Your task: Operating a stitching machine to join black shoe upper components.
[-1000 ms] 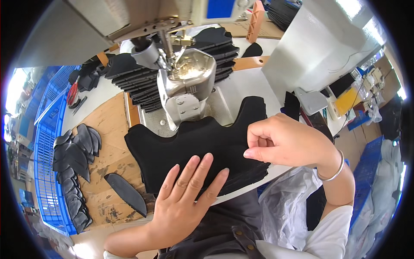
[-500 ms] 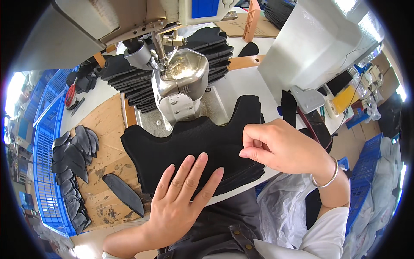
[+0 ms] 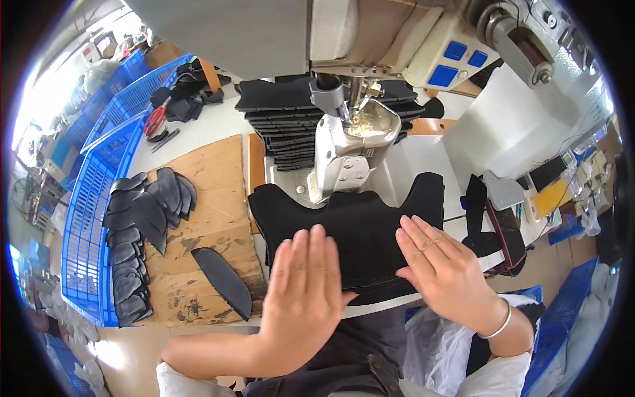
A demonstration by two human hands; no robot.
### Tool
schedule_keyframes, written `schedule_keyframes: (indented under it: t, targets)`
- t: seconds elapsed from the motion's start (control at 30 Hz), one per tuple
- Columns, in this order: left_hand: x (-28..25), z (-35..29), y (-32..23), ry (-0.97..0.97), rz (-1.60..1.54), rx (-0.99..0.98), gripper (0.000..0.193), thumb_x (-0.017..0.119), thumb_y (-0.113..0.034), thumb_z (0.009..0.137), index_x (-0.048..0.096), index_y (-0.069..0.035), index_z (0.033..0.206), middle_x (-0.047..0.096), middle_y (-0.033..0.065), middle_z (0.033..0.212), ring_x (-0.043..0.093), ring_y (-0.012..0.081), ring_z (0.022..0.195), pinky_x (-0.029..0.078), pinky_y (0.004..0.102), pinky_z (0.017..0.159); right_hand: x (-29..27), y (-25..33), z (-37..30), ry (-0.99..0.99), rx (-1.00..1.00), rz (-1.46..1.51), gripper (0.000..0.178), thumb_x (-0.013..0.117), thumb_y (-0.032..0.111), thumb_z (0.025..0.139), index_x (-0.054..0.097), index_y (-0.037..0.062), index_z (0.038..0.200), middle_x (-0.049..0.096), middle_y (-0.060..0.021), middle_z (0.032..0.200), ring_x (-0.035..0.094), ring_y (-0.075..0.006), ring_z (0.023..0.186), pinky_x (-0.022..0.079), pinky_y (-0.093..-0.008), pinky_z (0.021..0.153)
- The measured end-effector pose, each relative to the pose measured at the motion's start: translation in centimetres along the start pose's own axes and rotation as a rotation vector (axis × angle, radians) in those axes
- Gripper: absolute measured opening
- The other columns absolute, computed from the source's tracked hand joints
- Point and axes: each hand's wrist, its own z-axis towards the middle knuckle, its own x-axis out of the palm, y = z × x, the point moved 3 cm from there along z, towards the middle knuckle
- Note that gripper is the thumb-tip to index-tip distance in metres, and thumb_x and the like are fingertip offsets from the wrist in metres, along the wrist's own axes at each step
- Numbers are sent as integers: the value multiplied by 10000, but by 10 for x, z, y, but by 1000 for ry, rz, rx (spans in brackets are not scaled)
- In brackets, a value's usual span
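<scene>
A stack of black cut fabric pieces [image 3: 357, 231], notched along the far edge, lies in front of the post of an industrial sewing machine [image 3: 354, 142]. My left hand [image 3: 304, 284] is over the near left part of the stack, its fingers straight and close together. On the right, my right hand [image 3: 443, 268] reaches over the stack's right part, fingers stretched out too. Neither hand grips anything; whether the palms press on the fabric is hidden. Behind the post, a thick pile of similar black pieces [image 3: 278, 126] rests on the table.
Curved dark pieces [image 3: 142, 212] and one leaf-shaped piece [image 3: 225, 281] lie on a brown cardboard sheet [image 3: 221, 185] at left. Blue crates [image 3: 86, 264] stand beyond it, near red-handled scissors [image 3: 155, 122]. A clear plastic bag [image 3: 440, 344] hangs below the table's front edge.
My right hand has gone from curled fingers to stretched-out ones. My left hand's spread fingers have come together. The view has shifted, so the scene sits further right.
</scene>
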Motion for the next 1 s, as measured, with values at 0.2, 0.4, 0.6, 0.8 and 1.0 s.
schedule_keyframes:
  t: [0.2, 0.4, 0.6, 0.8, 1.0]
  targets:
    - [-22, 5, 30, -16, -4, -36, 613, 665, -371, 763, 592, 98, 1151, 570, 223, 1242, 563, 322, 1130, 364, 448, 1051, -17, -8, 19, -227, -290, -280, 257, 602, 216, 910, 636, -34, 961, 680, -194, 985, 677, -297, 921, 553, -365, 805]
    - [-85, -11, 116, -349, -3, -191, 355, 590, -22, 737, 642, 19, 1086, 682, 168, 1011, 659, 311, 904, 508, 409, 821, -52, 10, 21, -487, -258, -132, 211, 563, 201, 937, 608, 6, 1005, 690, -167, 998, 676, -285, 913, 564, -353, 743]
    - [-83, 18, 198, -454, 162, -544, 270, 565, -64, 840, 642, -54, 1099, 679, 132, 1013, 643, 342, 912, 498, 418, 788, -34, 11, 8, -407, -119, 102, 225, 680, 76, 756, 622, 15, 964, 670, -142, 1048, 669, -285, 914, 576, -318, 693]
    - [-14, 139, 165, -175, 150, -70, 158, 565, -117, 868, 616, -59, 1006, 658, 106, 967, 597, 302, 999, 440, 449, 918, -24, 32, 15, -379, -146, 238, 220, 704, 20, 700, 643, 19, 911, 671, -119, 1027, 665, -269, 917, 588, -327, 720]
    - [-24, 78, 143, -650, -106, 172, 213, 666, -228, 836, 588, -50, 923, 607, 86, 901, 588, 280, 893, 451, 410, 846, -7, 45, -5, -398, -182, 251, 175, 695, 9, 728, 652, 42, 895, 675, -111, 988, 655, -247, 935, 587, -314, 709]
